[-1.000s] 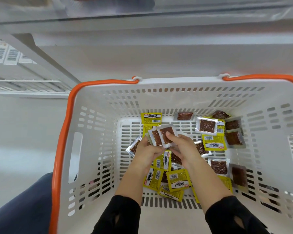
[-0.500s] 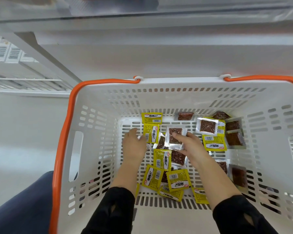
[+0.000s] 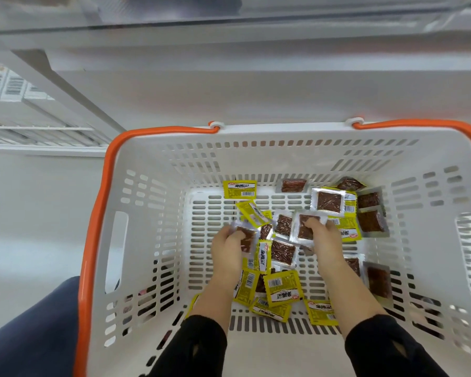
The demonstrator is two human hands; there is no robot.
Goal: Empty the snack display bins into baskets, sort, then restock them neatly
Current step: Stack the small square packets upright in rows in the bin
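Gripping snack packets (image 3: 283, 251), both hands.

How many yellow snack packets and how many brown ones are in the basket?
Yellow packets: 10
Brown packets: 12
Total: 22
This counts only the ones plainly showing in the basket. The packets overlap, so a few more may be hidden underneath.

Both hands (image 3: 229, 244) (image 3: 322, 236) reach down, fingers seemingly curled.
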